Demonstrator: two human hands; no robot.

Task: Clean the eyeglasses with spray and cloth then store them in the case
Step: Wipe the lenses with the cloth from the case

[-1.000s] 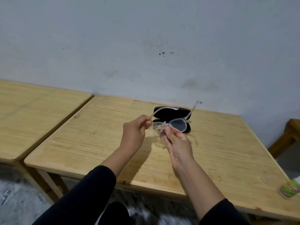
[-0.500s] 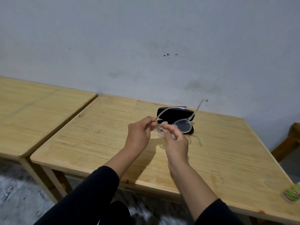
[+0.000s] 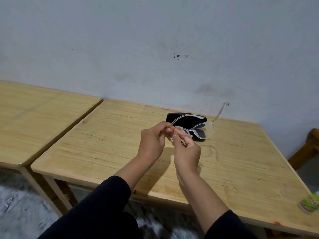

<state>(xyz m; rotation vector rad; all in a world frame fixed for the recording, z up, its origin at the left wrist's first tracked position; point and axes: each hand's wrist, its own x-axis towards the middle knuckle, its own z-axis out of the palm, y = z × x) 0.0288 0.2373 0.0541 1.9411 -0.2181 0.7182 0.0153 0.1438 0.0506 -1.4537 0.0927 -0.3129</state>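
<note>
eyeglasses (image 3: 198,130) above table (image 3: 120,144) | case (image 3: 186,121) behind | bottle (image 3: 309,203) right edge

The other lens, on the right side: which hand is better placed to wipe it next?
The right hand, probably. It already pinches the cloth on the glasses, and the unwiped lens lies on its side. The left hand grips the frame's left end, steadying it.

A light wooden table (image 3: 107,152) with a grained top stands against a pale grey, scuffed wall (image 3: 155,40). A second light wooden table (image 3: 34,121) sits just beside it on the left, and a brown wooden furniture piece (image 3: 309,147) shows at the right edge.
</note>
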